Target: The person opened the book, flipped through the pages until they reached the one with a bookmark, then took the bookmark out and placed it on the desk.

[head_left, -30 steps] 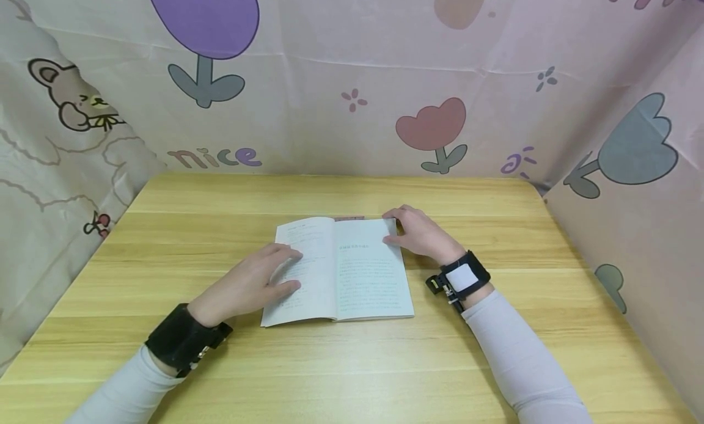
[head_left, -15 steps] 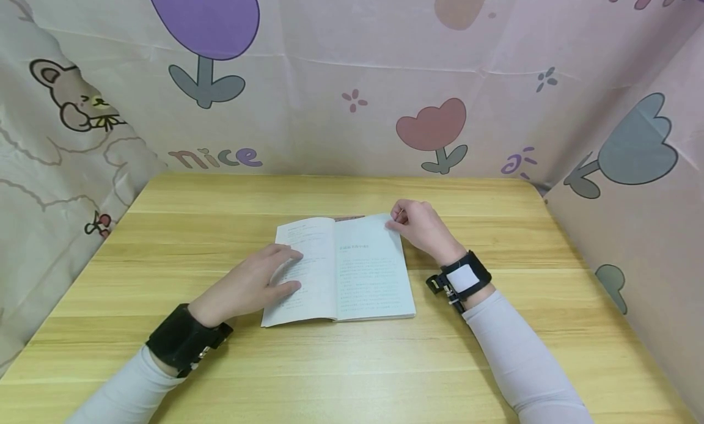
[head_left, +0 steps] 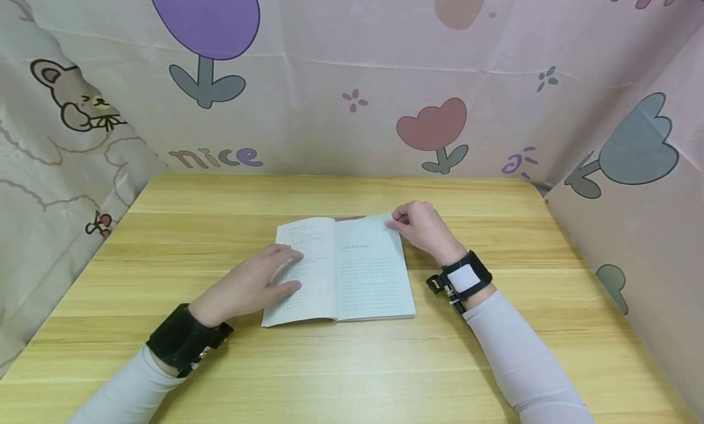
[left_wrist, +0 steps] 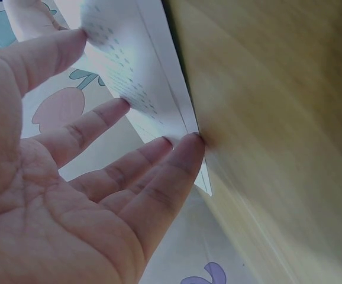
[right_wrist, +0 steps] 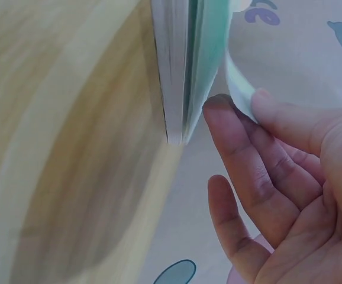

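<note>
An open book lies on the wooden table, its left page white and its right page pale green with printed text. My left hand rests on the left page, fingers spread; in the left wrist view its fingertips touch the page and the book's edge. At the far right corner, my right hand pinches the corner of a page between thumb and fingers. The right wrist view shows that page curling up, apart from the thick stack of pages beneath it.
The light wood table stretches around the book on every side. A patterned cloth hangs behind it and along both sides. A small strip of dark reddish print shows at the book's far edge.
My right hand has gone from resting at the book's far right edge to pinching the page corner, which is now lifted slightly. The left hand has stayed in place.
</note>
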A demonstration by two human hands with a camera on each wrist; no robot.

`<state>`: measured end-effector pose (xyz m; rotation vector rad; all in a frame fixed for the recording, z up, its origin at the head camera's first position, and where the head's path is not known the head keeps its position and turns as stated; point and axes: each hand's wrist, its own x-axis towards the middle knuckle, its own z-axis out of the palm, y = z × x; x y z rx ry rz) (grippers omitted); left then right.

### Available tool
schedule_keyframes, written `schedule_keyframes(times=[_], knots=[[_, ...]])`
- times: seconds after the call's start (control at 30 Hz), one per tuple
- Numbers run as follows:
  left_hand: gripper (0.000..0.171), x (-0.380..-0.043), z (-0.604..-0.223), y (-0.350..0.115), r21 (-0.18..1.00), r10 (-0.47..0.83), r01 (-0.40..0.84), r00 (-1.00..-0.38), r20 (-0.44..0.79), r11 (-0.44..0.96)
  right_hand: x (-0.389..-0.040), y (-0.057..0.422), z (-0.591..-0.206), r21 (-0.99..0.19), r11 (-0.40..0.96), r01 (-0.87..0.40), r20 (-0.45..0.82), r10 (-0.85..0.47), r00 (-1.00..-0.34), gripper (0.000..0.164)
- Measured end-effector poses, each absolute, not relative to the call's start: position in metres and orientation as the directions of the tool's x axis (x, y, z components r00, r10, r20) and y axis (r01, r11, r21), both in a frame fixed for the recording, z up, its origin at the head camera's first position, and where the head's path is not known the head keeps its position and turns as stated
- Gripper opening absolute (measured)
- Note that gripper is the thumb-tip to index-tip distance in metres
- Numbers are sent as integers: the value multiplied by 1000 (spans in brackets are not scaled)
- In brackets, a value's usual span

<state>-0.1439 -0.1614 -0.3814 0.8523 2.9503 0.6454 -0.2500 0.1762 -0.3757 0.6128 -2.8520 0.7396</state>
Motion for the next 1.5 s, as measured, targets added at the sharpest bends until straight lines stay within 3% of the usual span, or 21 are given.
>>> schedule_keyframes(times=[0.33,0.57,0.87,1.1,1.33,1.5], knots=[[55,-143,-381,-162,391,510,507,-854,105,768,-251,181,-371,-515,754,-407,166,-378,-911,33],[55,-143,-382,-161,385,512,514,-851,117,767,-247,180,-362,-622,697,-356,82,-394,-915,58],[48,-143,-380,-161,387,518,531,-843,146,754,-240,175,-350,-702,574,-422,100,-508,-856,56],[26,-145,-378,-161,425,510,532,-842,175,732,-228,165,-339,-755,494,-432,109,-554,-825,61],[42,-147,-376,-164,576,450,467,-874,184,671,-217,152,-334,-737,431,-521,166,-631,-758,49],[55,-146,-372,-163,616,407,400,-903,137,679,-209,141,-334,-688,413,-597,203,-680,-705,41]])
